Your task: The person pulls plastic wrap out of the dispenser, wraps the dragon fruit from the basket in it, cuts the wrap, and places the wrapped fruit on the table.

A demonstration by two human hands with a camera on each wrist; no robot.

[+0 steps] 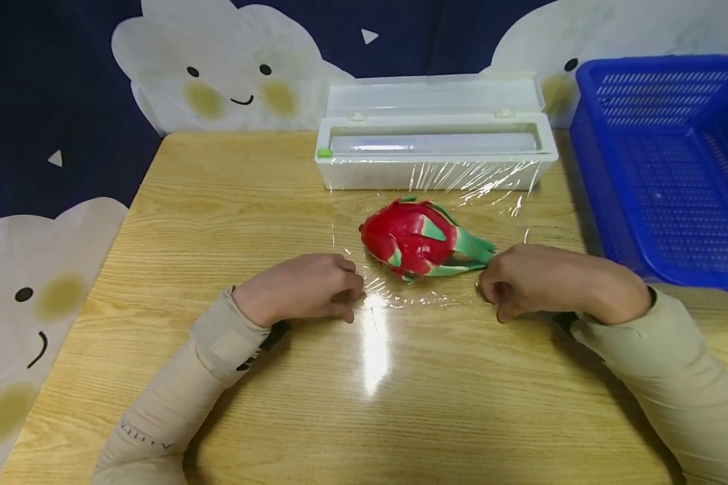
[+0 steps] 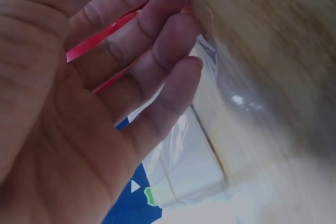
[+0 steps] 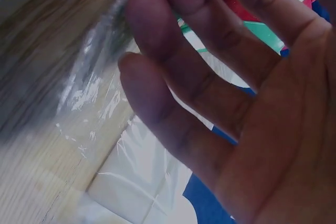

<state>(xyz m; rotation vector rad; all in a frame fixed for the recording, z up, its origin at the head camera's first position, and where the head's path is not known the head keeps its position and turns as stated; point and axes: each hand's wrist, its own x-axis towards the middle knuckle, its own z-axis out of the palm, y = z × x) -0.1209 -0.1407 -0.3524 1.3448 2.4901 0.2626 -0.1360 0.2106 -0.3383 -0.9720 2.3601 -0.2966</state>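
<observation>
A sheet of clear plastic wrap (image 1: 412, 300) runs from the white dispenser box (image 1: 431, 174) toward me over the wooden table. Lying with the sheet is a red dragon fruit (image 1: 409, 236), its green leafy end pointing right. At the sheet's near left corner, my left hand (image 1: 306, 286) pinches the film between thumb and fingers. My right hand (image 1: 540, 279) pinches the near right corner, close beside the fruit's green tips. Both wrist views show creased film (image 3: 92, 87) at the bent fingertips, while the thumbs are largely hidden there.
The dispenser's lid (image 1: 433, 96) is raised, and a roll of wrap (image 1: 433, 143) lies inside. A blue plastic basket (image 1: 619, 202) stands on the right, near my right forearm. Behind the table (image 1: 249, 202) hangs a dark cloth (image 1: 42, 81) with cloud faces.
</observation>
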